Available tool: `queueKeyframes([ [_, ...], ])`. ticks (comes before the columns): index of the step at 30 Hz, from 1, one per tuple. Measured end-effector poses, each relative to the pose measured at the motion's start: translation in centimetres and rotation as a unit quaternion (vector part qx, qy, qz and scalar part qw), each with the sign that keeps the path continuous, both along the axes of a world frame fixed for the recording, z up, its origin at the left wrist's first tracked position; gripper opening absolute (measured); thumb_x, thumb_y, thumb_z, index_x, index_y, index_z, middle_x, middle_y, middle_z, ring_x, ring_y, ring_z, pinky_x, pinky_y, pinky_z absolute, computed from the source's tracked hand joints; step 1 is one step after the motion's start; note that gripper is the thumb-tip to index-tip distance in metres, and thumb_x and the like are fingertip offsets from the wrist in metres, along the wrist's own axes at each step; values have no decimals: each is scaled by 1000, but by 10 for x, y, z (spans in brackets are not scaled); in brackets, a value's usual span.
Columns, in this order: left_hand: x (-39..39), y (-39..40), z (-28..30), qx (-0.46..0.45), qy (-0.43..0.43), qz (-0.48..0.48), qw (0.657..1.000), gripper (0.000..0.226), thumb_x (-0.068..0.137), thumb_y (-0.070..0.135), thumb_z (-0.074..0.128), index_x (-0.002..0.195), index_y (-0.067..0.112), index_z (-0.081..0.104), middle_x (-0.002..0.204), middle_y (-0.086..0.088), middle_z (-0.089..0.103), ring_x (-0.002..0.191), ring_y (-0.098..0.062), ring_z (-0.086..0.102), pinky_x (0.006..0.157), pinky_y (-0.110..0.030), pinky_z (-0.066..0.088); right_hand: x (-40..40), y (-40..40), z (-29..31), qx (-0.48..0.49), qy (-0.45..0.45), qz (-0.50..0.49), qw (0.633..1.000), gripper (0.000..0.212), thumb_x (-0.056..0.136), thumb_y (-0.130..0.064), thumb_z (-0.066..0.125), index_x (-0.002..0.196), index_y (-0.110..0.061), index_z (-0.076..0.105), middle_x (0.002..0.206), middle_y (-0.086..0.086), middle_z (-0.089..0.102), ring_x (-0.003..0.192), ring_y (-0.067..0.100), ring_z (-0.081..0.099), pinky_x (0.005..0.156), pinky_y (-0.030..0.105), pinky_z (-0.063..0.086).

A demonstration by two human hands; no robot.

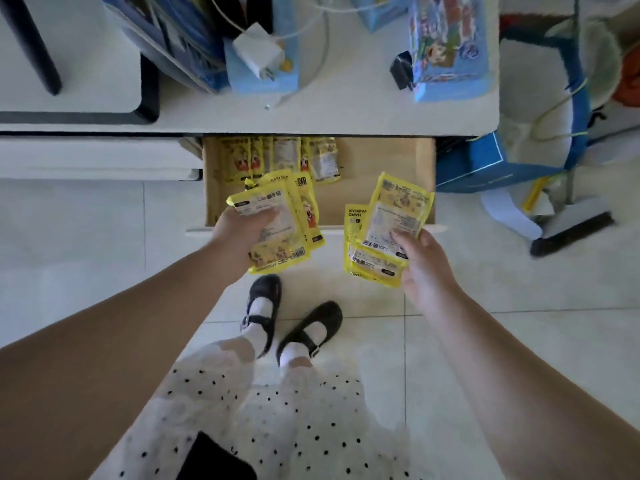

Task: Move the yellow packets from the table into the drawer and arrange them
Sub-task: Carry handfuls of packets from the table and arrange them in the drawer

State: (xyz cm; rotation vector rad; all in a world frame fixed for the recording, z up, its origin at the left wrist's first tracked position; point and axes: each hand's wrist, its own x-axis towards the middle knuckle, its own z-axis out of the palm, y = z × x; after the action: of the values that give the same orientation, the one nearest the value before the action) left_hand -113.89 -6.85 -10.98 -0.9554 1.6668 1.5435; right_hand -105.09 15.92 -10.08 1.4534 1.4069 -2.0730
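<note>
Fingers (258, 218) of our left hand (242, 233) are curled over the top of a small stack of yellow packets (280, 233), and they grip it from above, over the front edge of the open drawer (381, 157). Our right hand (427, 265) pinches a second fan of packets (384, 233) between thumb and fingers, just in front of the drawer's right half. So both hands are closed on packets, neither one is free.

More packets (280, 159) already stand in a row at the back left of the drawer; the right side shows bare wood.

We think the main risk is slipping. Each stack is loose and fanned, and the wrappers look smooth, so one packet can slide out and drop on the tiled floor (104, 244) if the grip relaxes before the stack is low inside the drawer. A second risk: putting the left stack down carelessly may push over the row already arranged behind it. With no free hand, we cannot easily straighten anything until one stack is released.

On the table (346, 112) above we see blue boxes (446, 46) and a white charger (258, 51), no yellow packets.
</note>
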Motion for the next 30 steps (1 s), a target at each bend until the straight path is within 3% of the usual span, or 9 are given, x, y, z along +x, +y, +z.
queueKeyframes([
  [6, -41, 37, -74, 2, -21, -16, 1000, 6, 85, 19, 69, 89, 23, 65, 95, -3, 71, 88, -24, 69, 74, -40, 57, -56, 27, -77, -1, -43, 0, 999, 18, 91, -11, 59, 107, -18, 58, 108, 11, 69, 99, 31, 67, 88, 56, 51],
  [9, -57, 48, -112, -15, -27, -43, 999, 6, 84, 23, 71, 86, 21, 66, 95, -5, 71, 88, -25, 70, 75, -43, 58, -76, 39, -114, -3, -77, -1, 997, 9, 90, -12, 61, 99, -14, 62, 78, 3, 75, 80, 25, 69, 85, 52, 53],
  [11, -67, 56, -138, -28, -29, -50, 998, 14, 81, 25, 73, 90, 18, 65, 95, -6, 70, 85, -25, 70, 72, -42, 58, -87, 46, -137, 1, -88, 20, 996, 4, 90, -13, 61, 92, -15, 63, 74, 0, 75, 78, 23, 69, 85, 48, 54],
  [14, -79, 68, -175, -22, -24, -58, 998, 50, 62, 36, 81, 105, 17, 63, 104, -8, 70, 91, -29, 69, 77, -50, 57, -106, 61, -174, 33, -75, 39, 996, 22, 89, -16, 63, 110, -15, 62, 97, 2, 70, 81, 18, 67, 71, 32, 55],
  [18, -97, 85, -211, -36, 38, -65, 997, 63, 60, 41, 80, 114, 17, 56, 113, -8, 66, 99, -30, 66, 85, -52, 53, -134, 73, -209, 55, -17, 89, 994, 25, 93, -11, 57, 118, -11, 54, 102, 2, 64, 81, 12, 62, 60, 16, 53],
  [21, -108, 99, -223, -64, 94, -83, 990, 79, 66, 47, 78, 131, 16, 44, 122, -3, 58, 107, -25, 59, 90, -42, 48, -146, 76, -234, 65, 31, 109, 991, 30, 91, -11, 59, 121, -8, 56, 118, 13, 64, 107, 29, 63, 85, 33, 54],
  [23, -111, 105, -236, -98, 129, -87, 983, 83, 77, 45, 72, 142, 13, 32, 128, -5, 53, 112, -25, 57, 93, -41, 47, -153, 78, -245, 65, 33, 105, 992, 30, 85, -15, 66, 115, -13, 60, 112, 6, 68, 106, 26, 65, 98, 46, 49],
  [27, -110, 113, -251, -188, 190, -110, 957, 78, 83, 43, 67, 144, 8, 33, 114, -4, 58, 94, -19, 55, 75, -30, 44, -159, 80, -260, 78, 18, 124, 989, 26, 84, -22, 69, 109, -16, 62, 100, -1, 69, 92, 16, 66, 93, 37, 51],
  [30, -113, 118, -251, -274, 212, -160, 924, 70, 82, 46, 67, 134, 5, 42, 122, -11, 57, 92, -22, 52, 65, -30, 39, -161, 81, -264, 101, 15, 126, 987, 14, 83, -22, 69, 94, -21, 61, 93, 0, 67, 88, 21, 65, 92, 44, 52],
])
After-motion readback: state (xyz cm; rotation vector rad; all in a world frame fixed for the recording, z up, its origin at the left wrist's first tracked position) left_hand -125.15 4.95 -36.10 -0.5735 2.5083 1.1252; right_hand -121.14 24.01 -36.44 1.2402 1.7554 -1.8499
